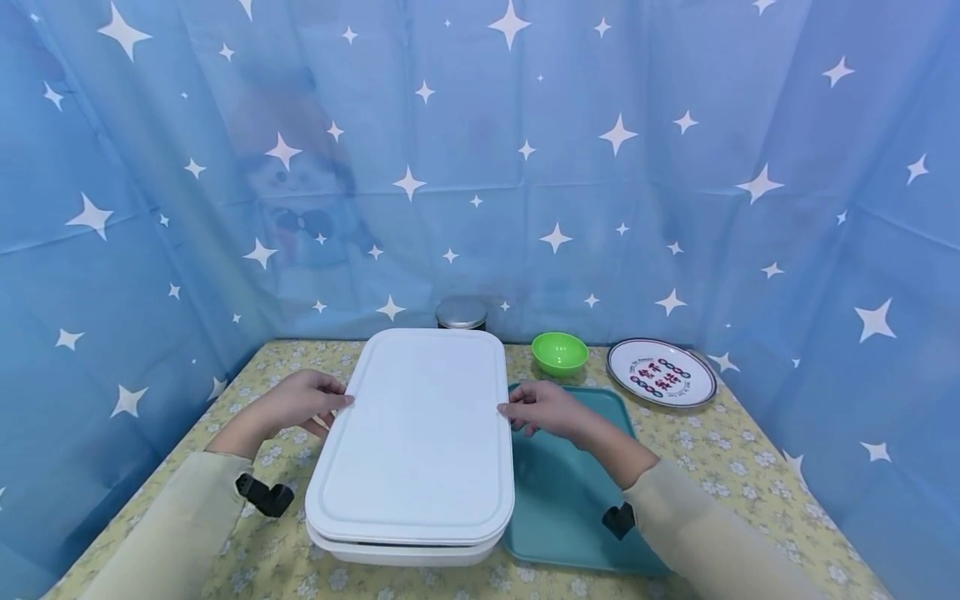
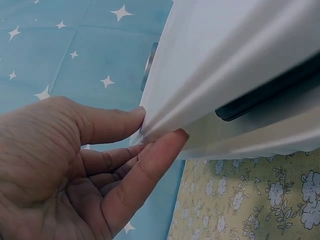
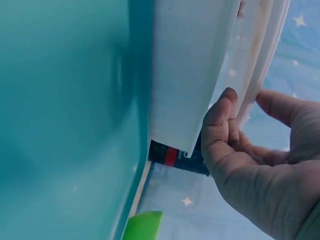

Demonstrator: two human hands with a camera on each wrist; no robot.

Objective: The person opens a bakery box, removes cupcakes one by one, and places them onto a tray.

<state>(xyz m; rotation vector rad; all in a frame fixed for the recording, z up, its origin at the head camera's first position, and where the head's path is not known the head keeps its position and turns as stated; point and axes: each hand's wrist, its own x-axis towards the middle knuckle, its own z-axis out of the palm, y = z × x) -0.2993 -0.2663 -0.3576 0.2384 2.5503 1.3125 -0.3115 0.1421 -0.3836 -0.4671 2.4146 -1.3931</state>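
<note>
A white rectangular lid (image 1: 420, 425) lies over a white box (image 1: 405, 552) in the middle of the table, raised a little off the box rim. My left hand (image 1: 311, 400) pinches the lid's left edge; in the left wrist view, thumb and fingers (image 2: 159, 125) close on the lid rim (image 2: 225, 45). My right hand (image 1: 540, 408) pinches the right edge. In the right wrist view its thumb and fingers (image 3: 245, 97) take the lid rim (image 3: 260, 40) beside the box wall (image 3: 185, 75). Something dark shows in the gap under the lid (image 2: 265, 95).
A teal tray (image 1: 577, 500) lies right of the box, touching it. Behind stand a green bowl (image 1: 559, 352), a patterned plate (image 1: 662, 372) and a metal-lidded jar (image 1: 461, 313). The floral tablecloth (image 1: 735, 467) is walled in by blue star curtains on three sides.
</note>
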